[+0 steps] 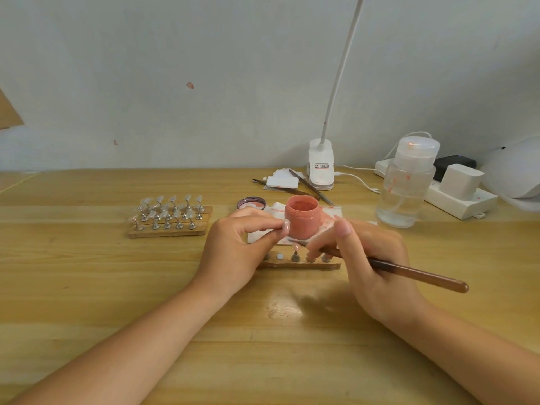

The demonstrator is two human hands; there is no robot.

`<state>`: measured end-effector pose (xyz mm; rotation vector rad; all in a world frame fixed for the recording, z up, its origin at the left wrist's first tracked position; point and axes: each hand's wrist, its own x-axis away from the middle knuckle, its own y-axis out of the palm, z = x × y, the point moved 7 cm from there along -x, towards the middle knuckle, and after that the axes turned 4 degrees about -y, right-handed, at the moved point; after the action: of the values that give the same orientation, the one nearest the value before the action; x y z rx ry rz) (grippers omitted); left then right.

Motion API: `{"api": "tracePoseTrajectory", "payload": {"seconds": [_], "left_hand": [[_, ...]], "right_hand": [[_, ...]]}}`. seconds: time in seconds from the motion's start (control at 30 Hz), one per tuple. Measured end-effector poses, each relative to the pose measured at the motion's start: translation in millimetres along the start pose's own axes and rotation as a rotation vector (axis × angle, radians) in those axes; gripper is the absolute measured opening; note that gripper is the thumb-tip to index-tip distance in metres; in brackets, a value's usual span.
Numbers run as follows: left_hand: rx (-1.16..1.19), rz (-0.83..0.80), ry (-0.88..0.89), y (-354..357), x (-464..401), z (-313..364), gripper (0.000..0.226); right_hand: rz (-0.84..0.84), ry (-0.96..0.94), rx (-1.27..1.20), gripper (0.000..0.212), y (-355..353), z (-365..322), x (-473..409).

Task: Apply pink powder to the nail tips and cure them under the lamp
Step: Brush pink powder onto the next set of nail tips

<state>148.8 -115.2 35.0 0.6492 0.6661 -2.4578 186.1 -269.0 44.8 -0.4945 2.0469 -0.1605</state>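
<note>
An open jar of pink powder [301, 216] stands on a white paper sheet [327, 217] at the table's centre. My left hand [236, 252] pinches a small nail tip [286, 225] just left of the jar. My right hand [371, 258] grips a brown brush [418, 273], its head pointing left toward the nail tip. Below the jar lies a wooden strip [301, 263] with metal stands, one bearing a nail tip [295, 247]. The white curing lamp [514, 176] shows partly at the far right edge.
A wooden board [172, 229] with several nail tips on stands sits at the left. The jar's lid [252, 202] lies behind my left hand. A clear pump bottle [406, 182], power strip [458, 197], clip desk lamp [320, 165], tweezers [309, 185] and white pads [283, 179] crowd the back right.
</note>
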Motion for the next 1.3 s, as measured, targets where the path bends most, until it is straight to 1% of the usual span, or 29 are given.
{"api": "tracePoseTrajectory", "payload": {"seconds": [0.1, 0.23, 0.37, 0.5, 0.63, 0.7, 0.77, 0.83, 0.9, 1.03, 1.17, 1.3], "left_hand": [[-0.009, -0.006, 0.015, -0.1, 0.7, 1.5, 0.016], [-0.006, 0.002, 0.006, -0.5, 0.9, 1.3, 0.016], [-0.024, 0.012, 0.025, -0.5, 0.8, 2.5, 0.019], [-0.039, 0.025, 0.036, -1.5, 1.3, 4.3, 0.018], [-0.051, 0.021, 0.052, -1.8, 1.7, 6.2, 0.019], [-0.055, 0.019, 0.048, -2.2, 1.7, 6.3, 0.019], [-0.057, 0.023, 0.034, -2.5, 1.7, 6.2, 0.019], [-0.071, 0.032, 0.024, -3.1, 1.6, 5.4, 0.021], [-0.088, 0.037, 0.03, -3.5, 1.3, 5.7, 0.02], [-0.099, 0.048, 0.033, -4.3, 1.3, 7.2, 0.021], [-0.1, 0.046, 0.036, -4.2, 1.8, 7.5, 0.021], [-0.092, 0.048, 0.026, -4.3, 1.5, 7.9, 0.024]], "right_hand": [[0.02, -0.047, 0.098, 0.044, -0.2, -3.0, -2.1], [-0.002, 0.01, 0.005, 0.051, 0.9, 2.7, 0.0], [0.023, -0.037, 0.083, 0.047, 0.3, -0.9, -0.4], [0.012, 0.013, -0.005, 0.055, -0.6, 1.5, 1.0], [0.03, -0.036, 0.078, 0.047, -0.7, -2.3, -0.6], [0.009, -0.009, 0.043, 0.051, 0.6, 0.3, -0.1], [0.022, -0.02, 0.021, 0.053, -1.2, -0.8, 0.6], [0.053, -0.068, 0.075, 0.047, -2.7, -5.1, -0.2], [0.043, -0.088, 0.142, 0.041, -0.4, -6.5, -1.4], [0.011, -0.049, 0.071, 0.051, -0.8, -2.6, -0.4], [0.016, -0.101, 0.158, 0.042, 1.4, -6.7, -1.6], [0.007, -0.105, 0.098, 0.054, 0.9, -6.6, -0.8]]}}
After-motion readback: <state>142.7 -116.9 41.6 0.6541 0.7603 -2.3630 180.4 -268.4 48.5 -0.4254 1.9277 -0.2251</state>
